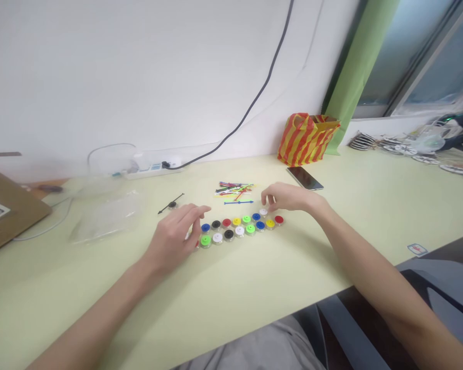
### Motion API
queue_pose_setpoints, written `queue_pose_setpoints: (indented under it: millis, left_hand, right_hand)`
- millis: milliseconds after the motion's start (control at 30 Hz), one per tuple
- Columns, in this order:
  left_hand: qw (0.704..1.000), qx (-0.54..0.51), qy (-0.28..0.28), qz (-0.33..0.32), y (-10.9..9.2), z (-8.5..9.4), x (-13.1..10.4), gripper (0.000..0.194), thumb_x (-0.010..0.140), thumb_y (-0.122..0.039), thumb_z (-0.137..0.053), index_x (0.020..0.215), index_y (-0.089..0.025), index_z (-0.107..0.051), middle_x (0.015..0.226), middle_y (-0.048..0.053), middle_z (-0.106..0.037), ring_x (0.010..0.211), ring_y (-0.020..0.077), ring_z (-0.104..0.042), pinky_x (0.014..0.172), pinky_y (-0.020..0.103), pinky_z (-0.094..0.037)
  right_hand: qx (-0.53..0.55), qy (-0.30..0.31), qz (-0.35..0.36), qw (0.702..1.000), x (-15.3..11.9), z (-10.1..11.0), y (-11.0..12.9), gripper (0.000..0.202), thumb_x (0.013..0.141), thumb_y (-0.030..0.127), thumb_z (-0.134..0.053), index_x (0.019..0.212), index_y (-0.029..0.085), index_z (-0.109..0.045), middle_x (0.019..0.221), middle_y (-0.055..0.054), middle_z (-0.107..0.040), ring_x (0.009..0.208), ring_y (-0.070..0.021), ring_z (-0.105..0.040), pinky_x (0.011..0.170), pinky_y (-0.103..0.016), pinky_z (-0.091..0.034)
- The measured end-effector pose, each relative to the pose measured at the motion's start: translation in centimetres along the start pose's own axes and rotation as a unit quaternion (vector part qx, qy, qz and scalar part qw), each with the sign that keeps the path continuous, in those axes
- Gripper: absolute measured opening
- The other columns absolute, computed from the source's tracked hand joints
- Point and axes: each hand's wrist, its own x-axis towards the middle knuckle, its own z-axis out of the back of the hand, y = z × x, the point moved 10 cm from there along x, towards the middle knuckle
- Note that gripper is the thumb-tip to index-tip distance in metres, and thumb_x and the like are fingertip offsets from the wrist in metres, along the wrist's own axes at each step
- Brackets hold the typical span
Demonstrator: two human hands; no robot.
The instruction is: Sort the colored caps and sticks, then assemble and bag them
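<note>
Two rows of small round spinner bases with coloured tops lie on the pale table, among them a green base (206, 240), a yellow base (270, 223) and a red base (279, 219). My left hand (177, 231) is at the rows' left end, index finger stretched out and partly covering the end pieces. At the far right of the back row, the bent, parted fingers of my right hand (283, 197) hover by a white base (263, 211); contact is unclear. A blue arrow pointer (238, 202) lies behind the rows, before a pile of coloured pointers (234, 189).
A black pointer on a black base (172, 204) stands behind my left hand. Farther out are a phone (304, 178), a striped bag (307, 139), a power strip (152, 168), clear plastic bags (104, 218) and a cardboard box (13, 210). A black cable (250, 105) hangs along the wall.
</note>
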Motion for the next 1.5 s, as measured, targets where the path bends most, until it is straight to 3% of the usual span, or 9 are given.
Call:
queue_pose_setpoints:
  millis: [233,400,667,867,967,1100,1300,1433,1500]
  left_hand:
    - [0.999,0.028,0.000,-0.023,-0.6,0.0,0.1,0.030,0.096,-0.004,-0.046,0.117,-0.018,-0.061,0.097,0.006,-0.068,0.086,0.0173,-0.064,0.075,0.030,-0.049]
    - [0.999,0.028,0.008,-0.021,-0.5,-0.1,-0.1,0.030,0.096,-0.004,-0.045,0.116,-0.018,-0.062,0.097,0.006,-0.068,0.083,0.0170,-0.064,0.074,0.031,-0.049]
    - [0.999,0.034,0.011,-0.023,-0.8,0.0,0.1,0.031,0.096,-0.004,-0.045,0.117,-0.017,-0.062,0.096,0.006,-0.069,0.082,0.0170,-0.064,0.074,0.030,-0.050]
    - [0.999,0.028,0.020,-0.027,-1.0,-0.2,0.1,0.031,0.097,-0.003,-0.044,0.117,-0.017,-0.061,0.096,0.006,-0.069,0.082,0.0165,-0.064,0.074,0.030,-0.050]
    - [0.999,0.029,0.015,-0.026,-1.2,-0.1,0.1,0.029,0.098,-0.006,-0.044,0.119,-0.018,-0.060,0.094,0.005,-0.068,0.082,0.0164,-0.064,0.075,0.030,-0.050]
    - [0.999,0.040,-0.001,-0.006,-1.2,-0.1,0.1,0.032,0.102,-0.020,-0.053,0.134,-0.020,-0.053,0.094,0.004,-0.068,0.084,0.0176,-0.067,0.077,0.030,-0.051]
    - [1.000,0.024,0.001,-0.018,-1.6,-0.6,-0.2,0.035,0.103,-0.031,-0.056,0.136,-0.022,-0.049,0.104,0.005,-0.073,0.087,0.0179,-0.071,0.075,0.029,-0.052]
    - [0.999,0.007,-0.031,-0.034,-2.2,0.3,0.0,0.020,0.102,-0.024,-0.057,0.122,-0.021,-0.056,0.102,0.005,-0.074,0.087,0.0172,-0.071,0.074,0.028,-0.052]
    - [0.999,0.009,-0.037,-0.037,-2.5,0.7,0.3,0.013,0.100,-0.023,-0.060,0.112,-0.021,-0.058,0.099,0.004,-0.074,0.084,0.0168,-0.070,0.073,0.028,-0.051]
  right_hand:
    - [-0.009,-0.040,0.024,0.999,0.1,0.3,0.7,0.013,0.090,0.019,-0.062,0.097,0.022,-0.073,0.100,-0.006,-0.073,0.079,-0.0181,-0.064,0.063,-0.026,-0.040]
    - [0.032,0.007,0.048,0.998,0.0,-0.6,1.4,0.009,0.088,0.027,-0.066,0.093,0.021,-0.072,0.093,-0.004,-0.073,0.075,-0.0170,-0.064,0.062,-0.026,-0.042]
    - [-0.007,-0.025,0.016,1.000,1.1,-0.7,-0.7,0.009,0.086,0.029,-0.068,0.090,0.021,-0.071,0.094,-0.005,-0.074,0.074,-0.0174,-0.065,0.061,-0.026,-0.041]
    - [-0.020,-0.075,0.009,0.997,1.5,-0.2,0.2,0.011,0.088,0.022,-0.064,0.095,0.020,-0.072,0.098,-0.007,-0.074,0.080,-0.0194,-0.065,0.065,-0.027,-0.041]
    - [0.008,-0.140,0.019,0.990,0.9,1.0,1.8,0.012,0.091,0.025,-0.061,0.097,0.018,-0.070,0.096,-0.008,-0.074,0.082,-0.0200,-0.064,0.068,-0.028,-0.042]
    - [0.260,-0.222,0.151,0.927,-0.8,1.9,6.7,0.019,0.094,0.036,-0.061,0.099,0.018,-0.068,0.095,-0.006,-0.074,0.083,-0.0179,-0.067,0.073,-0.029,-0.050]
    - [0.449,-0.152,0.235,0.849,-2.7,-1.6,13.5,0.018,0.092,0.040,-0.066,0.094,0.022,-0.067,0.093,-0.004,-0.072,0.081,-0.0178,-0.068,0.069,-0.030,-0.054]
    - [0.528,-0.140,0.238,0.803,-2.7,-2.0,13.5,0.026,0.089,0.039,-0.071,0.106,0.023,-0.060,0.096,-0.004,-0.072,0.084,-0.0183,-0.070,0.067,-0.029,-0.055]
    - [0.520,-0.160,0.238,0.805,-1.8,-1.4,12.2,0.033,0.089,0.039,-0.072,0.113,0.024,-0.056,0.095,-0.004,-0.073,0.086,-0.0187,-0.071,0.069,-0.029,-0.054]
